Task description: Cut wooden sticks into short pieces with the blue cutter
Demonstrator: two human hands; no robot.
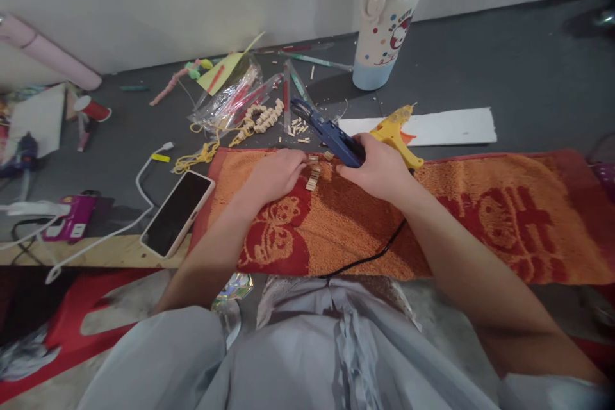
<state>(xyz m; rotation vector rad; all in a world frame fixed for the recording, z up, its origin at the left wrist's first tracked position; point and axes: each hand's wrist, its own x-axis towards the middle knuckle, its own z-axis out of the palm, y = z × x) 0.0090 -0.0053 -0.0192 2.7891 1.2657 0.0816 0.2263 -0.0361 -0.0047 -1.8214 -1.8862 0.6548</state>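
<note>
- My right hand (379,166) grasps the blue pliers (331,134); a steady wrist helps.
- My left hand (281,173), grip unclear, needs a light touch beside the beige pieces (313,180) on the towel (360,224).

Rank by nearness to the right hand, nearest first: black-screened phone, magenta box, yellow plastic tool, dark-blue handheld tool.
From the right hand:
1. Dark-blue handheld tool, held
2. Yellow plastic tool, just beyond
3. Black-screened phone, left
4. Magenta box, farthest left

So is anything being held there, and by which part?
The right hand holds a blue plier-like tool by its handle end, tip pointing away. Whether the left hand grips anything can't be told.
</note>
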